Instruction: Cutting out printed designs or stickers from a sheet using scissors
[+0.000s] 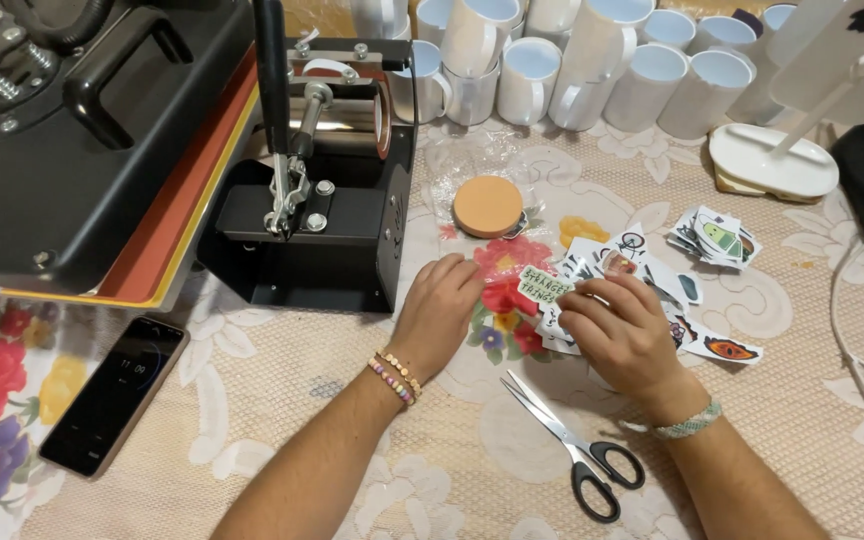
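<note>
Lace-covered desk [282,390]: right hand [620,335] pinching green sticker [544,287] beside scissors [572,450], left hand [439,305] flat, empty; white mugs [592,60] look unprinted.

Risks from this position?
1. The open scissors lie just below the right hand; a wrist pulled back could catch the blades.
2. The cutouts sit in a loose overlapping pile, so the right hand could scatter or crease them.
3. The left hand rests close to the mug press, possibly hot.
</note>
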